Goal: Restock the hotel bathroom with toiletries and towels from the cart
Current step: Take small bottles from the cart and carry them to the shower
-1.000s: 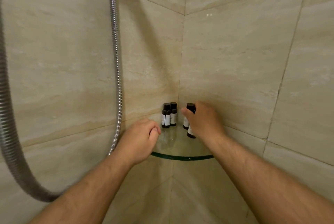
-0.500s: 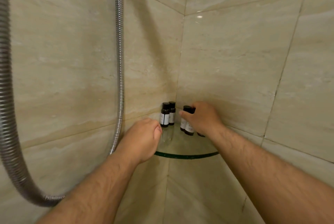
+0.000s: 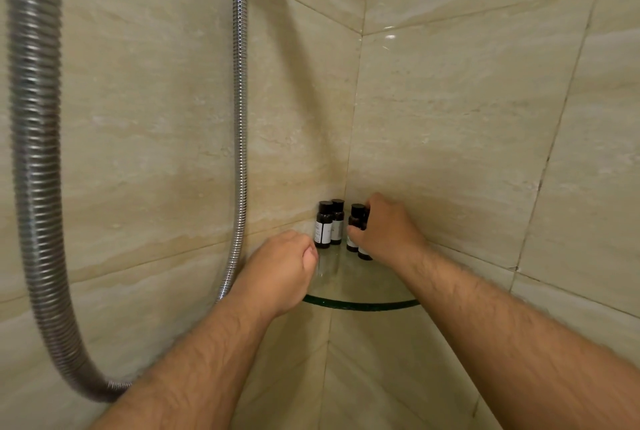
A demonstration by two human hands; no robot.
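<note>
Head view: right hand [image 3: 385,232] grips upright bottles [image 3: 355,219], caps up; left hand [image 3: 281,270] curled, holding nothing.

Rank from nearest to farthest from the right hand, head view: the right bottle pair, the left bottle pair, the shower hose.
1. Right bottle pair: gripped by the right hand.
2. Left bottle pair: just left, in the corner.
3. Shower hose: far left.

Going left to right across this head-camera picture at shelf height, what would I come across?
Shower hose → left hand → two free-standing bottles → gripped bottles → right hand, which holds them.
</note>
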